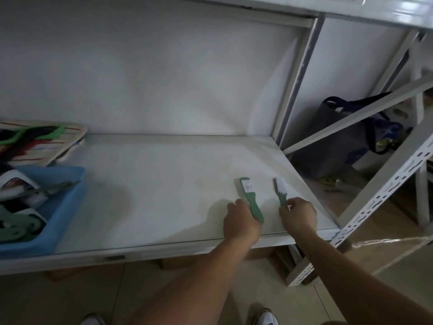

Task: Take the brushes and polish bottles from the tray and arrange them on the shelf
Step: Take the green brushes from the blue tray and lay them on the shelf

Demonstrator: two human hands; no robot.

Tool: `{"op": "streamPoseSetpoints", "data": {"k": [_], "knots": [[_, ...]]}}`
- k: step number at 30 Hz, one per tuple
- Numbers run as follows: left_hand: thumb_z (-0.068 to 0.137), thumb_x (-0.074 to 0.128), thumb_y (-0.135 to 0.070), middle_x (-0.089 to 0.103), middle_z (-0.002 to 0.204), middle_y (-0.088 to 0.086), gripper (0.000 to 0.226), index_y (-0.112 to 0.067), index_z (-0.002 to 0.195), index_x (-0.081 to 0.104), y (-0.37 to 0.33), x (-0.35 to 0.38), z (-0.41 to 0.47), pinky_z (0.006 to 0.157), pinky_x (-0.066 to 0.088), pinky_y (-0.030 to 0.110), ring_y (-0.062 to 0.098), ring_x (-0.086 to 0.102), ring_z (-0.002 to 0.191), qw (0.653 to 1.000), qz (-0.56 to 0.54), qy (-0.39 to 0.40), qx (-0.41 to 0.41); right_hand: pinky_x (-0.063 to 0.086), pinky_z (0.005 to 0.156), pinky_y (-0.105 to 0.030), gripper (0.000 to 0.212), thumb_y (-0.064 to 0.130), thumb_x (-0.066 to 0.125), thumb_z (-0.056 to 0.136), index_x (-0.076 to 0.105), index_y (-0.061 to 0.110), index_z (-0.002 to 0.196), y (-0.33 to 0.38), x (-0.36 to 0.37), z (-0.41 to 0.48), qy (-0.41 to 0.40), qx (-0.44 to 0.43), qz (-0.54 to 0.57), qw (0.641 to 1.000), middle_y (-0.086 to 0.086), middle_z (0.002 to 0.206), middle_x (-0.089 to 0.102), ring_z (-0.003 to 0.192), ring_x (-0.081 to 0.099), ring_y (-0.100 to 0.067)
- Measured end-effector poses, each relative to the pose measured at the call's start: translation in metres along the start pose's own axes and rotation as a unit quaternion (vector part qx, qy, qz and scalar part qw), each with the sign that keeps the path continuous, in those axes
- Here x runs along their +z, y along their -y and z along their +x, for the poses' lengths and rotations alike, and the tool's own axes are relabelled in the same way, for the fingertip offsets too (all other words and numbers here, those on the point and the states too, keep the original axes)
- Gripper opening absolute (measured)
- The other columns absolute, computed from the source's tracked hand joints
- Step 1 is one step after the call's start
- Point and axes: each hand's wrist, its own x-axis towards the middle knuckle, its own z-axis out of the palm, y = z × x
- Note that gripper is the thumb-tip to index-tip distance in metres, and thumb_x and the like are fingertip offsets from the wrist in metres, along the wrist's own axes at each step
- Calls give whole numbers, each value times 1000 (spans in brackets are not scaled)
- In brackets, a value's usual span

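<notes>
Two green brushes lie on the white shelf [152, 188] near its front right corner. The left green brush [249, 195] lies flat with a white label on its head, and my left hand [241, 222] grips its handle end. The right green brush [280, 191] has white bristles, and my right hand [298, 215] pinches its handle with the fingertips. Both brush heads point away from me. A blue tray [63, 207] sits at the shelf's left end with several items inside; I cannot make out any bottles in it.
A patterned board or bag [42, 141] leans behind the blue tray. The white perforated shelf post [384, 195] slants at the right, with a dark bag [346, 141] on the floor beyond it. My shoes [267, 317] show on the floor below.
</notes>
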Motion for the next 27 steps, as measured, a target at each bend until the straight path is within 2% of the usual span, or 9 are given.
{"op": "streamPoseSetpoints", "data": {"k": [2,4,7,10,14,17,22,25,27], "knots": [[85,67,-37,52,124,13,58,-10,130,43,-9,5,3,89,51,43,37,59,110,1000,15,-25,1,50,83,-34,25,20,63,88,73,11,109,9,-1,-3,15,-24,12,1000,-12,105,72,92,62,-29],[85,67,-38,52,126,14,65,-11,136,38,-20,11,6,88,50,43,37,60,111,999,29,-40,2,54,79,-36,16,15,61,89,77,12,89,15,0,-5,73,-29,61,995,-9,86,75,86,67,-29],[95,49,-23,58,121,15,32,-12,125,46,-29,19,10,86,50,43,36,61,106,996,60,-63,32,60,74,-39,22,10,62,87,80,14,75,21,3,-9,148,-15,111,983,-9,71,75,76,71,-28],[94,46,-18,65,109,14,20,-9,108,57,-30,21,12,81,52,41,36,63,100,996,24,-78,33,62,74,-45,24,7,63,85,79,15,68,23,3,-9,132,14,180,975,-14,70,75,76,73,-33],[88,49,-23,73,96,12,25,-8,94,69,-25,29,19,77,58,39,33,69,87,985,-148,-44,-76,60,67,-40,21,10,62,88,77,5,74,29,-2,-13,120,-24,195,973,-18,76,74,79,71,-35],[86,53,-16,75,92,14,20,-7,92,70,-18,35,27,73,62,44,33,73,78,951,-251,-24,-177,54,55,-26,23,9,60,92,78,15,79,34,-3,-15,127,-32,187,974,-8,75,74,72,71,-26],[94,43,-31,73,99,10,31,-12,101,66,-10,5,13,79,59,39,32,71,88,994,-72,28,-73,48,66,-22,21,8,58,94,77,14,90,50,-3,-26,86,-90,135,983,5,82,72,80,67,-14],[91,47,-17,71,104,15,24,-7,103,65,-3,-33,-5,78,52,38,36,68,97,994,85,48,37,50,77,-27,20,9,59,93,79,12,94,81,6,-37,63,-136,121,981,3,89,74,86,67,-18],[90,50,-9,70,105,19,20,-2,100,66,11,-56,-10,78,51,39,37,66,97,983,127,79,105,55,86,-35,21,8,60,91,79,16,96,112,20,-48,83,-174,127,973,6,88,73,88,68,-16]]}}
